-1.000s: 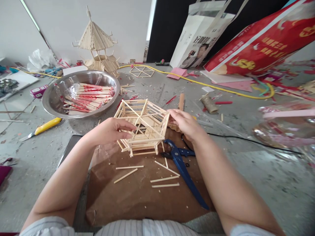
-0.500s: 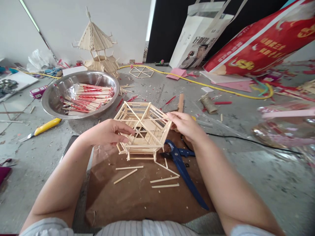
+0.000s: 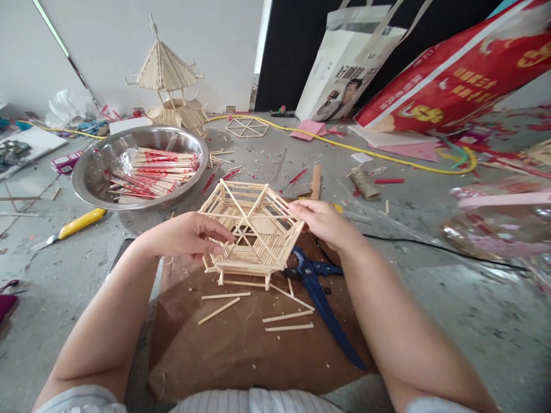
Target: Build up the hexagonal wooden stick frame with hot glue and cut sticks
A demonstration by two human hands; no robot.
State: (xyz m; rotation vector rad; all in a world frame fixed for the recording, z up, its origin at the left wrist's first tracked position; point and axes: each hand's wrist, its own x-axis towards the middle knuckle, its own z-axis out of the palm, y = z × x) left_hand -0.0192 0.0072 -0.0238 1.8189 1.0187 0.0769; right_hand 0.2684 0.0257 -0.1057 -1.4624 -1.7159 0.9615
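Note:
A six-sided openwork model made of thin wooden sticks (image 3: pixel 253 265) is between my hands, above a brown sheet. Crossed sticks span its top, and short legs show at the front. My left hand (image 3: pixel 189 234) is at its left side, fingers curled over the rim and reaching inside. At the right corner, my right hand (image 3: pixel 321 221) pinches the rim between thumb and fingers. Blue-handled cutters (image 3: pixel 322 310) lie under the model's right side, their jaws partly hidden. Several loose cut sticks (image 3: pixel 288 315) are scattered in front of the model.
Behind on the left stands a steel basin (image 3: pixel 81 189) of red-wrapped sticks. Past it is a stick pagoda (image 3: pixel 166 69) and a flat hexagonal frame (image 3: pixel 247 127). A yellow-handled knife (image 3: pixel 81 222) lies left; a twine spool (image 3: pixel 364 182) and a clear container (image 3: pixel 499 229) are right.
The model has tilted slightly, its front edge lower and its top rim shifted a little to the right. Both hands stay at its sides.

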